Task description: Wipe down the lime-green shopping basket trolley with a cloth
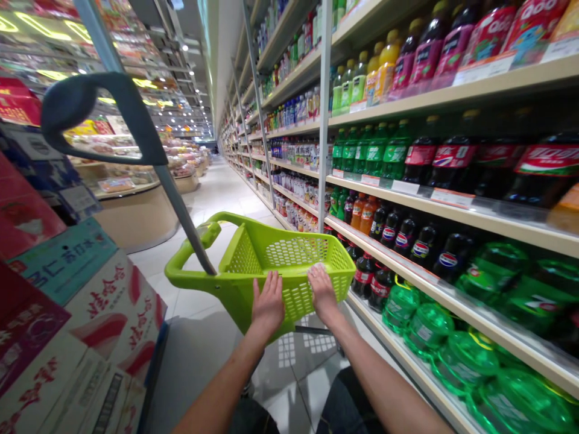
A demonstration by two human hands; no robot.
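A lime-green plastic shopping basket (253, 250) stands tilted in the aisle in front of me. My left hand (268, 304) grips its near rim with the fingers curled over the edge. My right hand (322, 290) grips the same rim a little further right. A grey pole with a dark handle (97, 114) rises from the basket's far end up toward the upper left. The inside of the basket that I can see holds nothing.
Shelves (452, 208) of soft-drink bottles run along the right, with green bottles (452, 355) lowest. Stacked cartons (81, 325) stand at the left. A curved display counter (136, 211) lies further back left. The tiled aisle (226, 187) stretches away ahead.
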